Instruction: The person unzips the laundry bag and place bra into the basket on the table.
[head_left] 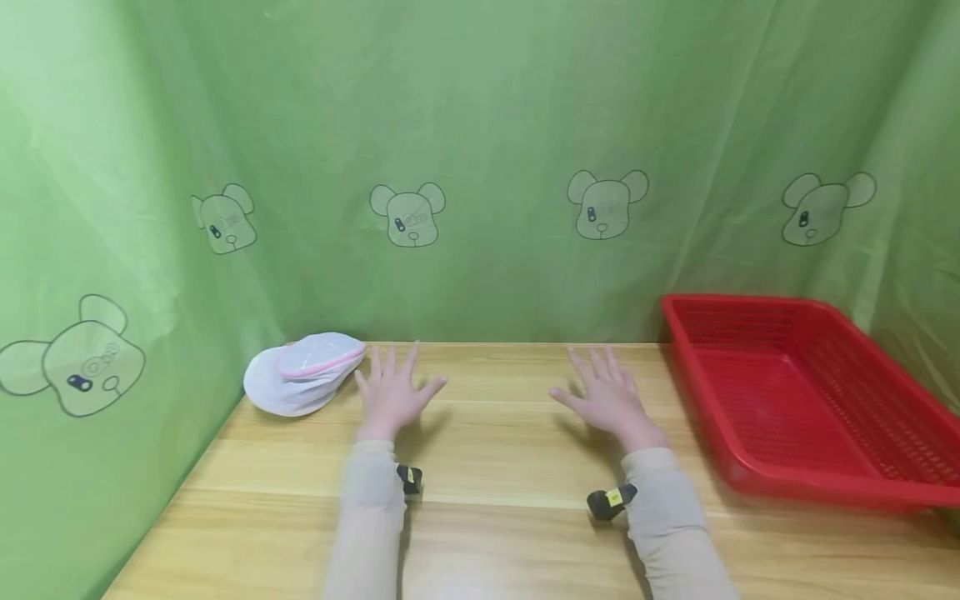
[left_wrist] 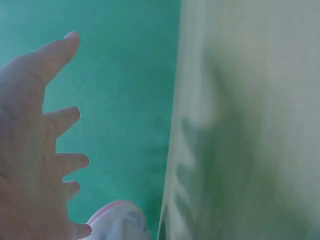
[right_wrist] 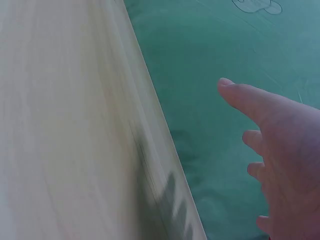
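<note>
My left hand [head_left: 390, 400] is held above the table with its fingers spread and nothing in it. Just left of it lies a white cap-like cloth item [head_left: 303, 375] with pink trim, folded over on itself; part of this white cloth [left_wrist: 120, 222] also shows low in the left wrist view. My right hand [head_left: 609, 400] hovers over the table too, fingers spread, holding nothing. To its right stands a red plastic basket [head_left: 738, 458] with slotted sides, and no contents show inside.
The wooden table [head_left: 495, 533] ends at a green curtain [head_left: 510, 275] printed with bear heads, which also hangs along the left and right sides. A black device with a yellow label [head_left: 611, 502] is strapped at the right wrist, and a similar one [head_left: 410, 479] at the left.
</note>
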